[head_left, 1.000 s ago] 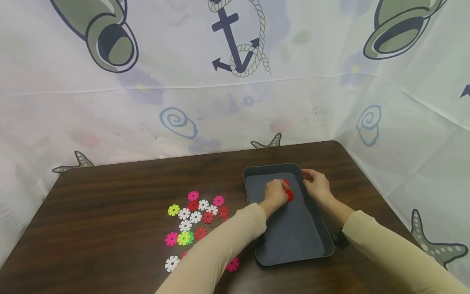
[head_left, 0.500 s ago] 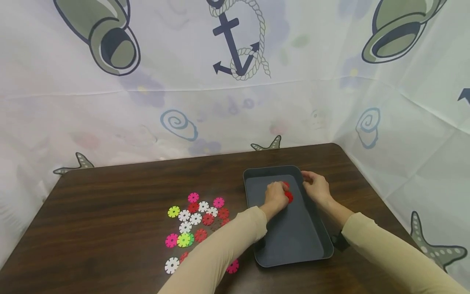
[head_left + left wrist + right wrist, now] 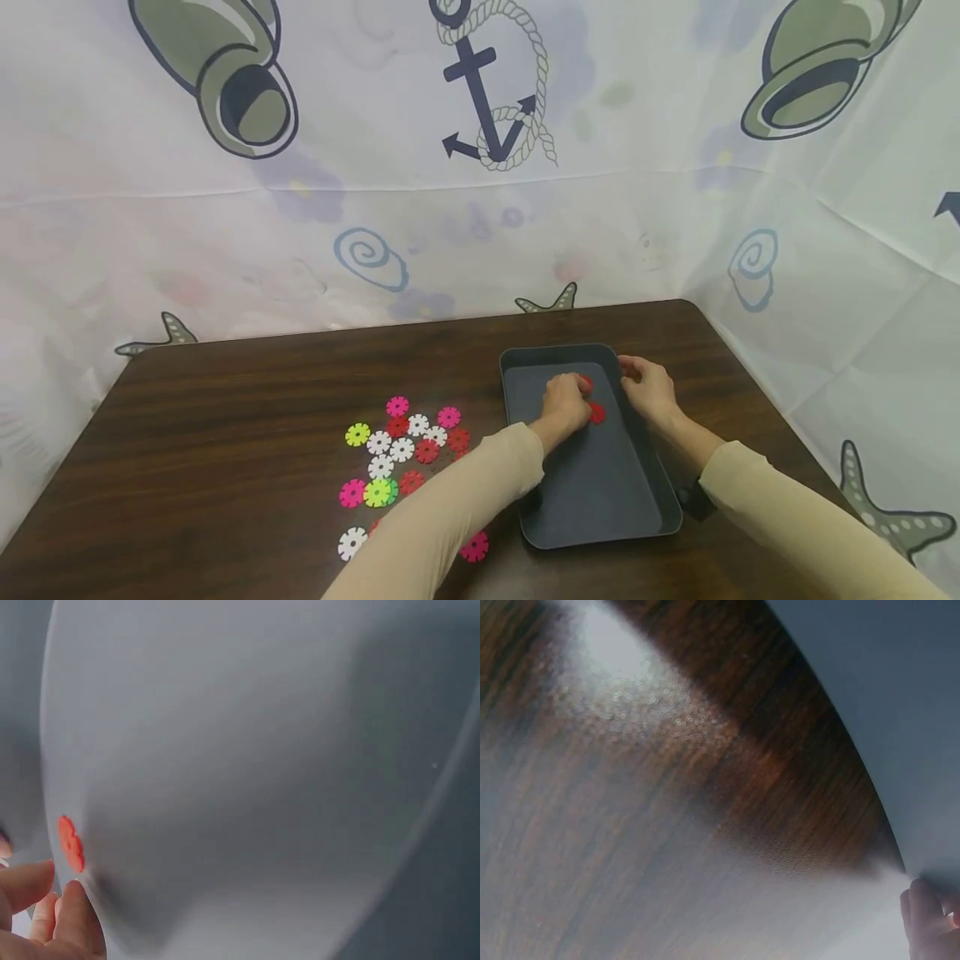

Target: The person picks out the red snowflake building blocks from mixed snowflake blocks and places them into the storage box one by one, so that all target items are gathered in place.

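Observation:
A dark grey rectangular tray lies on the table. Inside it my left hand reaches low, fingertips beside a red notched disc that they partly cover. A second red notched disc lies flat on the tray bottom just right of the hand. In the left wrist view, thumb and fingers stand apart below one red disc. My right hand pinches the tray's far right rim. Its fingers show at that rim in the right wrist view.
Left of the tray, several notched discs are spread on the dark wooden table: white discs, pink discs, a yellow-green disc and more red ones. My left sleeve hides some. A patterned white cloth hangs behind.
My left fingers have come off the nearer red disc, which now lies separate on the tray bottom. The right hand stays at the rim. The whole view has shifted slightly.

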`<state>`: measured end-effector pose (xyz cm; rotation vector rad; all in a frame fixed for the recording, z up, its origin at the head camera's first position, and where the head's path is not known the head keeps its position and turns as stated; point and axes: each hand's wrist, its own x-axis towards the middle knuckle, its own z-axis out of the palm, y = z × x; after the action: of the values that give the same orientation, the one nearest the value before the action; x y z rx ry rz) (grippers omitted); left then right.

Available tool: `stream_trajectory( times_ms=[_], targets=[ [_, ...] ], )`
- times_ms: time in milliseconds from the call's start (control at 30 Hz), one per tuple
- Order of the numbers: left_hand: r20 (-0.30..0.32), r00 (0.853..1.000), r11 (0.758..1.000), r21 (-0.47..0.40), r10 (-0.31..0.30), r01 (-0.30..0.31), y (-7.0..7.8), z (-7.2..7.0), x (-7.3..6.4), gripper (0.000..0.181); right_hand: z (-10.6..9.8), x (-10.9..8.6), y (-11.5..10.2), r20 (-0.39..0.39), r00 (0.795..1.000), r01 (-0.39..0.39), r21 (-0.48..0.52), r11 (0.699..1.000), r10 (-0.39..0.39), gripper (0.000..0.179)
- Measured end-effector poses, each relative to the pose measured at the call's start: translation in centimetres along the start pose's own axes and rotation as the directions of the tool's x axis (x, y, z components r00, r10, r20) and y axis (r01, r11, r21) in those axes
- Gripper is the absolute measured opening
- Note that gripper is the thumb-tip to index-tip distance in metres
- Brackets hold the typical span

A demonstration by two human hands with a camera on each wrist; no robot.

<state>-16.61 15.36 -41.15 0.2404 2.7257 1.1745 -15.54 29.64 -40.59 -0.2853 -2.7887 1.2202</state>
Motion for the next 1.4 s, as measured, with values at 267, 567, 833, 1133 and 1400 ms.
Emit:
stream_trajectory(
  times_ms=[267, 567, 833, 1133, 1400],
  targets=[
    [0.052, 0.998, 0.990, -0.137, 0.020, -0.013, 1.0, -2.2, -1.0, 0.024, 0.0, -0.2, 0.1, 0.010, 1.000, 0.011, -0.003, 1.000, -0.011, 0.039],
    [0.167, 0.981, 0.925, -0.379, 0.101, -0.030, 0.9, -5.4, -2.4, 0.027, -0.2, -0.1, 0.0, 0.018, 1.000, 0.016, -0.013, 1.000, -0.016, 0.039],
    [0.206, 0.972, 0.878, -0.478, 0.113, -0.001, -0.3, -8.2, -3.6, 0.031, 0.1, -0.2, -0.1, -0.001, 1.000, 0.019, -0.008, 1.000, -0.019, 0.038],
    [0.231, 0.966, 0.842, -0.539, 0.119, 0.025, -1.8, -10.2, -4.6, 0.031, 0.3, -0.2, -0.1, 0.000, 1.000, -0.002, 0.007, 1.000, 0.002, 0.038],
    [0.220, 0.968, 0.832, -0.555, 0.121, 0.022, -3.7, -12.4, -5.7, 0.033, 0.2, -0.2, -0.1, 0.011, 1.000, 0.002, 0.010, 1.000, -0.002, 0.039]
  ],
)
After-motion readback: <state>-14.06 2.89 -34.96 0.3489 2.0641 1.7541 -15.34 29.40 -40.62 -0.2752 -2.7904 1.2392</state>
